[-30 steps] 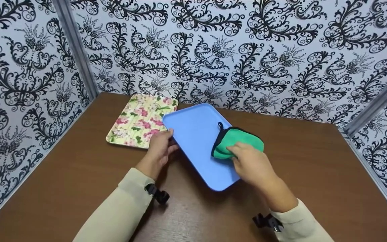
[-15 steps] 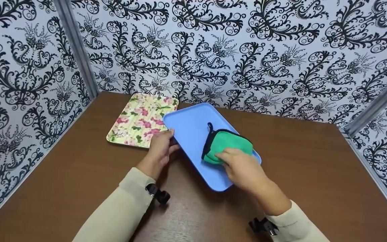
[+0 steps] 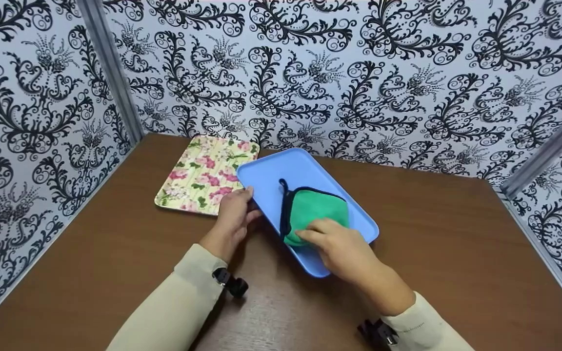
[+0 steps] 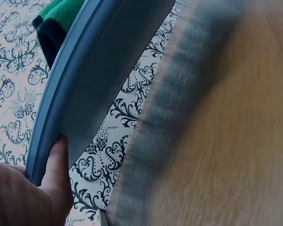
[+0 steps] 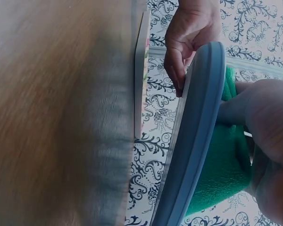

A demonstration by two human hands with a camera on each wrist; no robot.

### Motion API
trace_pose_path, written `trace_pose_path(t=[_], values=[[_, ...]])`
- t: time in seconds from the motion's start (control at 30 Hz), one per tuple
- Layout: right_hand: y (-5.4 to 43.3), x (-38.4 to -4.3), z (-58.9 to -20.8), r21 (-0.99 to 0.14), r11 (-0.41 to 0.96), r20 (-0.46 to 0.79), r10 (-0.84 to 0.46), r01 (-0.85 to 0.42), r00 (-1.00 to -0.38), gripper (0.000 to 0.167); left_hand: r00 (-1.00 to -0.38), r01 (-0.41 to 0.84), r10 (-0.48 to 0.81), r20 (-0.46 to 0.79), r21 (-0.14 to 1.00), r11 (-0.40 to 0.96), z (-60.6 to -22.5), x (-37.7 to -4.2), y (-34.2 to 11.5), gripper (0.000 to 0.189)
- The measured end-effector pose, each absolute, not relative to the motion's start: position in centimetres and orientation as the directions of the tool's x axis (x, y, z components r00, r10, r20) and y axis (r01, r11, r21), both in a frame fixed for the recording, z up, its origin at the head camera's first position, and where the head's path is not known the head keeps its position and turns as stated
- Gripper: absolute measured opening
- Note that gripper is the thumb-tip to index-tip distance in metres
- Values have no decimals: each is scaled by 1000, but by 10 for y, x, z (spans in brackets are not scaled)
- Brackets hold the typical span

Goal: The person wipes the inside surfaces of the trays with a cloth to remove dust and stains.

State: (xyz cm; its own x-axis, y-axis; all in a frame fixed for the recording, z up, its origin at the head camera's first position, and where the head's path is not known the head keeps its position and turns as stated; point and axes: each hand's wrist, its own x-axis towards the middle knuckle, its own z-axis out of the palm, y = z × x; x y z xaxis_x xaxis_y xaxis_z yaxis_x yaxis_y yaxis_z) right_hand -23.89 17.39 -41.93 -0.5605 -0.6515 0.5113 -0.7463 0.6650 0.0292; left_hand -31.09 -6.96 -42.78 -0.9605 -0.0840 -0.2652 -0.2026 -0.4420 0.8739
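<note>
The blue tray (image 3: 273,175) is held tilted above the table. My left hand (image 3: 232,212) grips its left edge, with the thumb on the underside in the left wrist view. My right hand (image 3: 342,246) holds a folded green cloth (image 3: 317,207) with black trim and a black loop against the tray's upper face. The cloth lies over the middle and lower part of the tray, reaching its left rim. In the right wrist view, fuzzy green fabric (image 5: 224,169) shows between the hand and the tray rim (image 5: 205,108). The palm side of my right hand is partly hidden.
A floral tray (image 3: 205,178), cream with pink blooms, lies at the back left of the brown table (image 3: 115,263). Walls with a black scroll pattern (image 3: 310,73) stand behind and at both sides.
My right hand has slid the cloth leftward and slightly toward me across the tray, from its right edge to its left rim. The left hand and the tray stay almost still.
</note>
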Motion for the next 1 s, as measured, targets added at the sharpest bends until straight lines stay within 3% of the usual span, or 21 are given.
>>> trace_pose_path(t=[0.57, 0.77, 1.0], values=[[188, -243, -407, 21, 460, 420, -809, -887, -410, 35, -958, -188, -108, -265, 867, -462, -431, -314, -74, 34], [194, -243, -405, 62, 462, 353, -839, -885, -414, 27, -955, -187, -121, -269, 868, -460, -435, -318, -74, 34], [198, -243, -401, 117, 529, 332, -819, -840, -469, 35, -951, -192, -129, -280, 865, -463, -437, -319, -77, 37]])
